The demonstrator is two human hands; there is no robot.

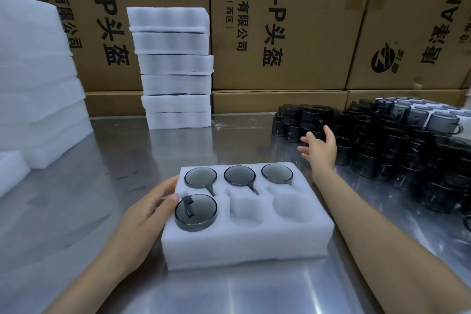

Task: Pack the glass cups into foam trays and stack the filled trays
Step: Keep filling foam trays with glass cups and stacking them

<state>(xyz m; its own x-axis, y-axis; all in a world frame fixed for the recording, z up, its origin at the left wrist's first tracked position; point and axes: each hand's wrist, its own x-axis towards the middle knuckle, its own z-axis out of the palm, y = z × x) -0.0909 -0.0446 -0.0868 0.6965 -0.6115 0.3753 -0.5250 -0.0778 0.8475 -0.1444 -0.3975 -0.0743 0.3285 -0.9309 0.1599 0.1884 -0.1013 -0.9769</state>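
Foam tray (244, 245), frame centre, holding four glass cups; left hand (142, 214) resting flat against it, right hand (319, 148) reaching spread-fingered toward loose cups (382, 145).

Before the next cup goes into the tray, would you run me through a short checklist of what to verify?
1. Free slots: ok. The tray holds four cups; the near middle slot and near right slot are empty.
2. Tray steadied: ok. The left hand rests against its left edge.
3. Picking hand free: ok. The right hand is open, holding nothing, reaching toward the loose cups.
4. Last cup seated: not ok. The near left cup stands higher than the back three.
5. Which loose cup to take: cannot tell; they blur into one dark mass.
6. Stack ready for the filled tray: ok, it stands upright.
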